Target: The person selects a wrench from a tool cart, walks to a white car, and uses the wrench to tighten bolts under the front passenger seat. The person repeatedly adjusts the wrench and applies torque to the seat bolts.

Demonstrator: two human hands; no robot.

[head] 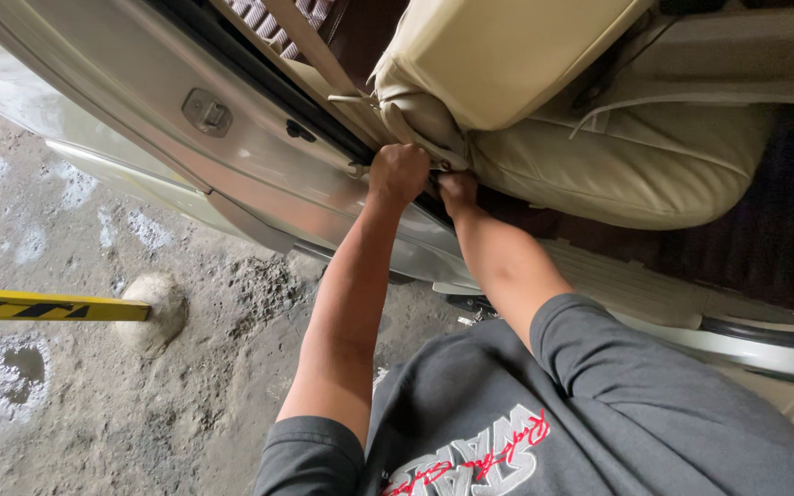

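Rough grey concrete floor [94,413] with pale wet patches; yellow-and-black striped bar [39,306] ending at a rounded concrete stump [153,312]; silver door-striker plate [207,112] on the pillar; dark ribbed floor mat [765,239].

Both arms outstretched, left hand [398,173] fisted, right hand [458,191] curled close beside.

The car seat [618,156] was cream-beige, its cover plain and unpatterned. The seat belt [310,41] matched it in beige. The car body panel [186,129] was pale silver. The floor mat [765,230] was dark maroon with fine ribbing. The person's T-shirt [599,422] was dark grey, with a grey-white print and red script at its lower edge. A bar [48,306] carried yellow and black diagonal stripes. The ground [140,413] was mottled grey-brown with whitish patches.
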